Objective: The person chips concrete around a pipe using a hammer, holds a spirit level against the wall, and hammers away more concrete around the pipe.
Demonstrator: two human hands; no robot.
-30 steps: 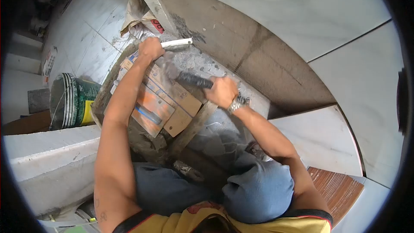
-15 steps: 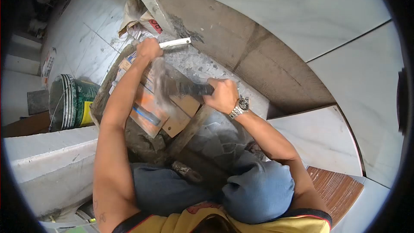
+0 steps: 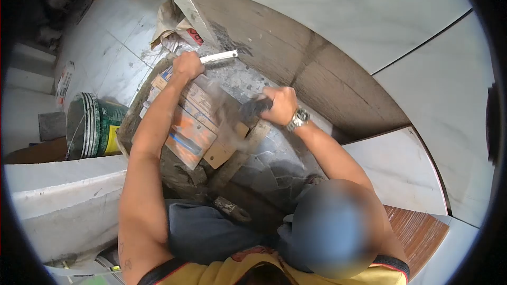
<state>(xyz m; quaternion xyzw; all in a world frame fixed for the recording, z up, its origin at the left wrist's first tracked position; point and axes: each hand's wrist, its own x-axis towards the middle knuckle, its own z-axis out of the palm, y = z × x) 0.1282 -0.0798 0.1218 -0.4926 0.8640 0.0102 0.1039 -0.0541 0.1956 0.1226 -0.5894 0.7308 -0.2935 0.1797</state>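
Observation:
My left hand (image 3: 188, 65) is closed around a narrow white strip (image 3: 222, 56), which looks like cut tile; its far end sticks out to the right. In my right hand (image 3: 282, 104) is the black handle of a tool (image 3: 256, 107), gripped in a fist. Motion smears the tool's pale head, so its kind cannot be made out. It hangs over a flat cardboard box (image 3: 198, 135) with orange and blue print, lying below both hands. A silver watch (image 3: 299, 119) circles my right wrist.
A green bucket (image 3: 100, 125) stands at left beside a white ledge (image 3: 68, 182). An open sack (image 3: 171, 24) rests near the wall's corner. Grey rubble (image 3: 232, 77) lies along the brown wall base (image 3: 327, 68). A loose white tile (image 3: 393, 166) and a brown wood-look piece (image 3: 414, 237) lie at right.
My right hand has shifted slightly right and up with the black-handled tool, whose head remains blurred. My left hand keeps its hold on the white strip. The whole view has shifted slightly.

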